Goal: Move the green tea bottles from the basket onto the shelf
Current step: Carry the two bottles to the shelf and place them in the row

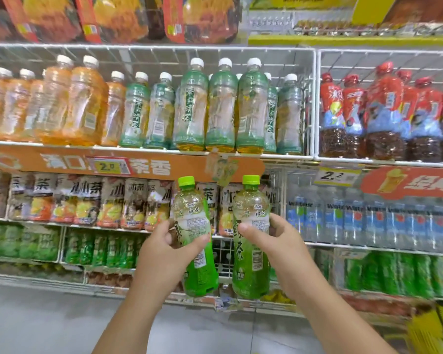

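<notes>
- Head view: the left hand (pixel 164 247) is wrapped around the middle of 1 green tea bottle (pixel 193 236), thumb across the label, bottle tilted with its green cap toward 11 o'clock.
- Head view: the right hand (pixel 274 241) holds a second green tea bottle (pixel 251 238) upright, thumb on the front of the label and fingers behind it. A mid-body grip likely keeps each base free to set down first.
- Both bottles are in the air in front of the shelving, close together but apart, neither on a shelf yet.
- At 12 o'clock above them, a white wire shelf (pixel 149 47) carries white-capped green bottles (pixel 220 106) standing upright in rows, with orange drink bottles (pixel 69 103) at 10 o'clock and red-labelled bottles (pixel 384 111) at 2 o'clock.
- Between the 2 held bottles an open wire bay (pixel 224 254) shows, with green packs (pixel 100 249) at 9 o'clock and more green bottles (pixel 394 272) at 4 o'clock; it looks like the gap they are meant for, though that is a guess.
- The basket is not clearly in view; a yellow object (pixel 430 333) at 5 o'clock is too blurred to name.
</notes>
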`<act>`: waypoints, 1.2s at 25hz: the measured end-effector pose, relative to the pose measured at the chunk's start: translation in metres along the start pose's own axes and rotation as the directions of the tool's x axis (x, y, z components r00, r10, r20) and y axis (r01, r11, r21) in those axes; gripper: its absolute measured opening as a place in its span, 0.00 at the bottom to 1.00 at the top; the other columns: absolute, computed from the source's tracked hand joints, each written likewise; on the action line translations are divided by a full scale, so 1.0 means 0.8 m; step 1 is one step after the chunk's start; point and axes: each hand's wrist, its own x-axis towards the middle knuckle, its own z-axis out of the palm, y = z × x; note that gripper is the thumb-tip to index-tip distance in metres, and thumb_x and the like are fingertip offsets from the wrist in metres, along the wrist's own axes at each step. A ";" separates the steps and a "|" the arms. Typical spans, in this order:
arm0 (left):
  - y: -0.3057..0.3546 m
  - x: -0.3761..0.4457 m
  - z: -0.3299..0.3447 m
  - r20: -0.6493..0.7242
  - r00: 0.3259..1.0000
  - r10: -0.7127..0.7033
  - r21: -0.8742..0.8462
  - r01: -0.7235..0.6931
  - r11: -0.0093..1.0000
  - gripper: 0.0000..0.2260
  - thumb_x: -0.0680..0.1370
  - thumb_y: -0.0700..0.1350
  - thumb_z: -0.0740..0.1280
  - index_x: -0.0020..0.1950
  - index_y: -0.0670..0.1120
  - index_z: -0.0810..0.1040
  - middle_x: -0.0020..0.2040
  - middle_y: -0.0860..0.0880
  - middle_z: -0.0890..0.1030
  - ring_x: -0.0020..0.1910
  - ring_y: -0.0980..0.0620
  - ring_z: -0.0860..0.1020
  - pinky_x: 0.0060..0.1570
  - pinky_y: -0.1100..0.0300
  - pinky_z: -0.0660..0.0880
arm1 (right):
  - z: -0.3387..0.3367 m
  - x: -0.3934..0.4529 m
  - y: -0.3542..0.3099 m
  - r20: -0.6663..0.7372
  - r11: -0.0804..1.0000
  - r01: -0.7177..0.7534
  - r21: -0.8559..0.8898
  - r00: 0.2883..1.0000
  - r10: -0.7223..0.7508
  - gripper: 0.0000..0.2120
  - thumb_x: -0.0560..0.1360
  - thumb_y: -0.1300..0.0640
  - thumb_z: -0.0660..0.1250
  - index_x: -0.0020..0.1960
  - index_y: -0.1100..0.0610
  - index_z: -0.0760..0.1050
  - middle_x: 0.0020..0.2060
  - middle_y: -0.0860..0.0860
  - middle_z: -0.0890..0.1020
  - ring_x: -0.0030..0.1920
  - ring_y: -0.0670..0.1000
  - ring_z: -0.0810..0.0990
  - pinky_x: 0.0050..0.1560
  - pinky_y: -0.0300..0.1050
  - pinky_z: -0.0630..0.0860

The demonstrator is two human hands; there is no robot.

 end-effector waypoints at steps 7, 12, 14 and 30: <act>-0.114 0.068 0.001 0.131 0.982 -0.139 -0.031 0.144 0.989 0.20 0.69 0.45 0.81 0.54 0.57 0.77 0.46 0.62 0.86 0.47 0.64 0.83 0.51 0.56 0.81 | 0.043 0.035 0.106 -0.107 0.996 -0.069 -0.064 0.992 0.062 0.13 0.73 0.57 0.78 0.55 0.52 0.82 0.46 0.40 0.88 0.52 0.43 0.86 0.42 0.30 0.77; -0.209 0.105 -0.003 0.209 0.953 -0.221 -0.012 0.228 0.974 0.29 0.64 0.53 0.82 0.63 0.57 0.76 0.54 0.61 0.85 0.52 0.65 0.82 0.55 0.54 0.80 | 0.070 0.058 0.177 -0.172 0.987 -0.153 -0.046 0.975 0.144 0.09 0.74 0.61 0.76 0.49 0.50 0.80 0.38 0.35 0.86 0.45 0.35 0.85 0.37 0.26 0.75; -0.249 0.115 0.005 0.231 0.937 -0.262 -0.004 0.271 0.963 0.24 0.66 0.52 0.82 0.56 0.64 0.76 0.49 0.67 0.84 0.51 0.69 0.80 0.54 0.57 0.79 | 0.077 0.069 0.211 -0.189 0.982 -0.182 -0.045 0.967 0.170 0.09 0.75 0.62 0.76 0.49 0.50 0.80 0.39 0.36 0.87 0.47 0.37 0.85 0.40 0.27 0.76; -0.503 0.246 0.131 0.168 0.944 -0.283 -0.071 0.298 0.952 0.25 0.70 0.41 0.80 0.64 0.50 0.76 0.50 0.56 0.87 0.49 0.59 0.85 0.52 0.53 0.80 | 0.033 0.201 0.482 -0.255 0.958 -0.285 0.000 0.927 0.276 0.12 0.73 0.60 0.76 0.56 0.57 0.83 0.49 0.48 0.88 0.52 0.48 0.86 0.47 0.37 0.78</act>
